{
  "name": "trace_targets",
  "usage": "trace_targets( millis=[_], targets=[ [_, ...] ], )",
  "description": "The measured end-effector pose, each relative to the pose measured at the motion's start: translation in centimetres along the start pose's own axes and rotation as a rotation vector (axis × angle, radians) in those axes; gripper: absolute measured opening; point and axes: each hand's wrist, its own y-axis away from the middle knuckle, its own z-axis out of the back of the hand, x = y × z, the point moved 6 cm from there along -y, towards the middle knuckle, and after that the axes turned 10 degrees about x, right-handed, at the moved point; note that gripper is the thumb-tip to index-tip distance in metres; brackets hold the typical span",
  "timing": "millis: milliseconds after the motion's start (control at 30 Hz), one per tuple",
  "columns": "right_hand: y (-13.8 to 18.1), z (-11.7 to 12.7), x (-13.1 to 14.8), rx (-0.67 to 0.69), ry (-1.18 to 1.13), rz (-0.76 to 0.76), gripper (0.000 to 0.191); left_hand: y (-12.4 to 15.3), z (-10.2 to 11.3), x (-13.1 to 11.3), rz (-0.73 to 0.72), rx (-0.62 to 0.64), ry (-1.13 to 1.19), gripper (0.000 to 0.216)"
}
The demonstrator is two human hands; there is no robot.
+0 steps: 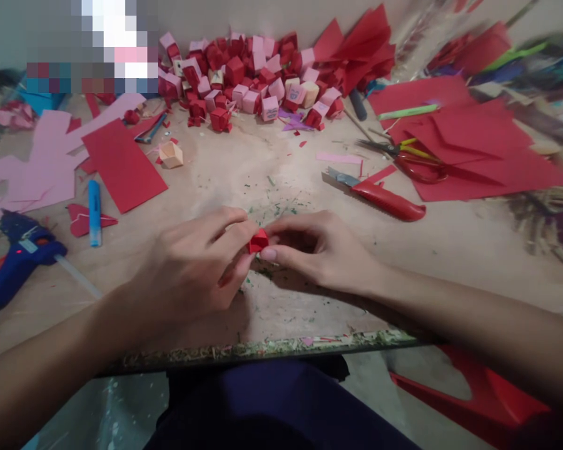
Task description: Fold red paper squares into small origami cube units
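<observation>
Between my two hands, above the middle of the table, is a small folded red paper box (259, 241), its hollow side facing me. My left hand (194, 253) pinches its left side with thumb and fingers. From the right, the thumb and forefinger of my right hand (326, 247) close on the other side. Fingers cover parts of the box. A red-handled utility knife (385, 199) lies beyond my right hand. Left of my left hand are a blue marker (94, 214) and a red paper rectangle (124, 165).
A heap of small red and pink paper boxes (248, 75) fills the back. Scissors (403, 153) rest by red paper sheets (488, 144) at right. A blue glue gun (21, 256) lies at left, near pink paper sheets (51, 156). Paper scraps line the front edge.
</observation>
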Motion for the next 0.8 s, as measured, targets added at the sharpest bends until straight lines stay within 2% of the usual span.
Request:
trace_targets(
  millis=[100, 400, 567, 800],
  targets=[
    [0.0, -0.2, 0.3, -0.019, 0.135, 0.042, 0.023, 0.0, -0.3, -0.3, -0.023, 0.024, 0.015, 0.018],
    [-0.1, -0.3, 0.8, -0.004, 0.266, 0.092, 0.026, 0.4, -0.4, -1.0, -0.185, -0.027, -0.065, 0.024],
    [-0.1, -0.8, 0.6, 0.044, 0.249, 0.1, 0.025, 0.6, -0.5, -1.6, -0.268, -0.007, -0.071, 0.028],
    [-0.2, -0.9, 0.6, 0.086, 0.201, 0.116, 0.024, 0.7, -0.9, -1.5, -0.26, 0.001, -0.024, 0.027]
  ],
)
